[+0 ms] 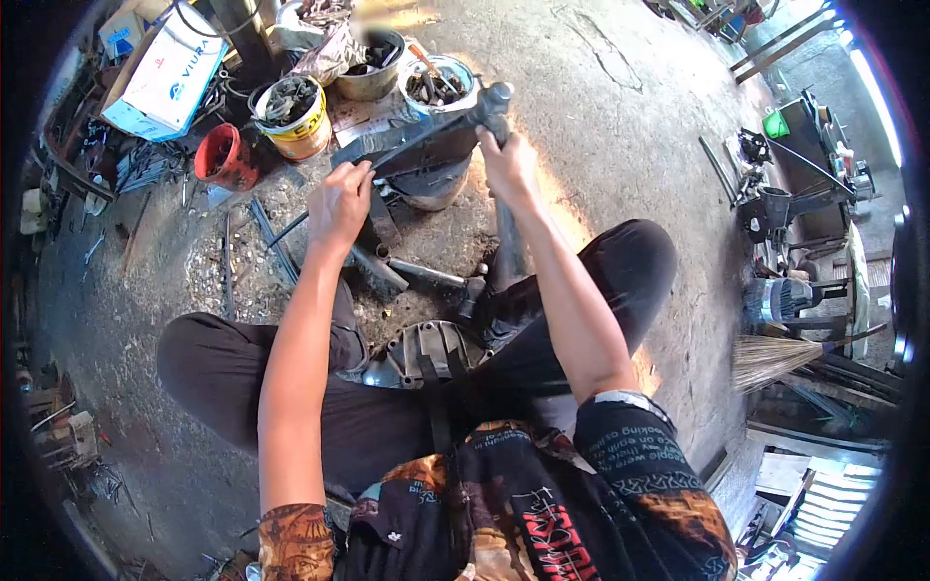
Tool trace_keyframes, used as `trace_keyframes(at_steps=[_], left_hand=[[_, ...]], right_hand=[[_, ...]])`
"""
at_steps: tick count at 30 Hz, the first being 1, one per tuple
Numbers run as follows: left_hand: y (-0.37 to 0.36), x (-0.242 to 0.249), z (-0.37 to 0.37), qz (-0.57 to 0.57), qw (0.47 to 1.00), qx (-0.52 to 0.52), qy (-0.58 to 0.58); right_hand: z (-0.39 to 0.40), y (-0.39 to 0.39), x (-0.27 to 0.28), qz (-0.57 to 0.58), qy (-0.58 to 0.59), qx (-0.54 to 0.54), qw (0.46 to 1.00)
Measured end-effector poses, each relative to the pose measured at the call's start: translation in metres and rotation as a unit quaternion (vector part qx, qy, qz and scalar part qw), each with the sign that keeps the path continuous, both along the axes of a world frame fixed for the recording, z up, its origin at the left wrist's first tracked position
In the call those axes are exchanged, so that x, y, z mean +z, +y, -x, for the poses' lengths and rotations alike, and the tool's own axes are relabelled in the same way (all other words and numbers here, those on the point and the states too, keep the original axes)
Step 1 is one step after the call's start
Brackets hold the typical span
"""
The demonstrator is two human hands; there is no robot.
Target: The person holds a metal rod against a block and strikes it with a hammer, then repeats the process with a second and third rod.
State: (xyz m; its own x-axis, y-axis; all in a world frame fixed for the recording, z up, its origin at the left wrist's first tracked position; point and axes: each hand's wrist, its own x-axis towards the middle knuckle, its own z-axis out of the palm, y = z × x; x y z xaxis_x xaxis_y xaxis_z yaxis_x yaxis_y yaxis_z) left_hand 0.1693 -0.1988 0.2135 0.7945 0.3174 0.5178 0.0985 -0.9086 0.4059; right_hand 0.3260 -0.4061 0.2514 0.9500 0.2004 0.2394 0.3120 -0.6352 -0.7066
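Observation:
My left hand [339, 203] is closed around a thin dark metal rod [287, 230], whose tail sticks out below the fist. The rod's other part runs along the top of a dark steel anvil [426, 145]. My right hand [509, 169] grips a hammer [495, 100], its head at the anvil's right end and its handle reaching down past my wrist. Between my legs lies a ribbed metal casting [431, 351]. Other hammers, one a steel-handled hammer [426, 274], rest on the floor by the anvil's foot.
Beyond the anvil stand a white bucket [438, 107] of scrap, a yellow-and-white bucket [308, 137] and a red bucket [225, 158]. A white-and-blue carton [167, 76] is at the far left. On the right are a straw broom [775, 362] and machine parts [775, 203].

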Motion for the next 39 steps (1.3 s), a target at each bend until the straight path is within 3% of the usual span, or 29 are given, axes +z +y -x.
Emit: trace_keyframes(at_steps=[2, 3, 7, 9, 10, 13, 14, 16, 17, 18, 20, 21, 23, 26, 28, 30, 31, 32, 34, 35, 37, 39], left_hand=[[-0.001, 0.000, 0.003, -0.016, 1.000, -0.005, -0.022], [-0.002, 0.002, 0.001, -0.013, 1.000, 0.010, -0.021], [0.001, -0.002, -0.002, -0.007, 0.999, 0.012, -0.032], [0.002, -0.003, -0.002, 0.000, 1.000, 0.004, -0.029], [0.001, 0.001, -0.002, 0.001, 1.000, 0.004, -0.026], [0.001, 0.001, -0.002, -0.012, 0.999, 0.000, -0.030], [0.001, -0.002, -0.002, -0.009, 1.000, 0.000, -0.028], [0.002, -0.003, -0.003, -0.018, 0.999, -0.002, -0.027], [0.002, -0.002, -0.003, -0.019, 0.999, -0.002, -0.028], [0.000, -0.001, -0.002, -0.019, 0.999, -0.003, -0.029], [-0.001, 0.003, -0.001, -0.011, 1.000, 0.003, -0.021], [-0.001, 0.003, -0.001, -0.008, 1.000, 0.005, -0.022], [0.000, 0.006, -0.001, -0.011, 0.999, 0.007, -0.029], [-0.001, 0.005, 0.001, -0.010, 0.999, -0.002, -0.031], [-0.001, 0.006, -0.001, -0.009, 1.000, -0.009, -0.024], [-0.001, 0.002, -0.001, 0.006, 1.000, -0.011, -0.021], [-0.003, 0.007, 0.000, -0.007, 1.000, -0.010, -0.016], [-0.002, 0.006, 0.001, -0.005, 1.000, -0.010, -0.010], [-0.001, 0.004, -0.002, 0.009, 1.000, -0.002, -0.024], [0.002, 0.000, -0.003, -0.008, 1.000, -0.005, -0.030], [0.005, -0.006, -0.004, -0.011, 0.999, -0.008, -0.035], [0.005, -0.005, -0.006, -0.016, 0.999, -0.010, -0.046]], right_hand=[[0.004, -0.008, 0.020, -0.029, 0.191, -0.028, 0.981], [0.001, -0.013, 0.022, -0.021, 0.202, -0.015, 0.979], [-0.002, -0.014, 0.025, -0.019, 0.169, -0.026, 0.985], [-0.002, -0.012, 0.024, 0.035, 0.042, -0.036, 0.998], [0.004, -0.010, 0.037, 0.036, 0.045, -0.035, 0.998], [0.023, -0.006, 0.081, -0.166, -0.057, 0.013, 0.984], [0.028, -0.003, 0.078, -0.164, -0.055, 0.012, 0.985], [0.035, 0.005, 0.076, -0.305, 0.001, 0.044, 0.951], [0.025, 0.006, 0.044, -0.206, -0.058, 0.025, 0.976], [0.028, 0.001, 0.048, -0.040, -0.020, 0.052, 0.998], [-0.005, 0.005, -0.041, -0.027, -0.107, 0.024, 0.994], [-0.003, 0.003, -0.030, -0.028, -0.108, 0.024, 0.994], [0.004, -0.004, 0.005, -0.058, 0.205, -0.004, 0.977], [-0.004, -0.012, 0.018, -0.138, 0.306, -0.027, 0.941], [-0.001, -0.014, 0.034, -0.132, 0.283, -0.014, 0.950], [0.004, -0.015, 0.058, -0.033, 0.181, -0.020, 0.983], [0.014, -0.015, 0.073, -0.116, 0.145, 0.016, 0.983], [0.013, -0.015, 0.082, -0.065, 0.053, 0.009, 0.996], [0.026, -0.011, 0.102, -0.142, -0.058, 0.010, 0.988], [0.026, -0.004, 0.095, -0.142, -0.056, 0.009, 0.988], [0.026, 0.007, 0.070, -0.317, -0.121, 0.053, 0.939], [0.020, 0.003, 0.024, -0.090, -0.026, 0.037, 0.995]])
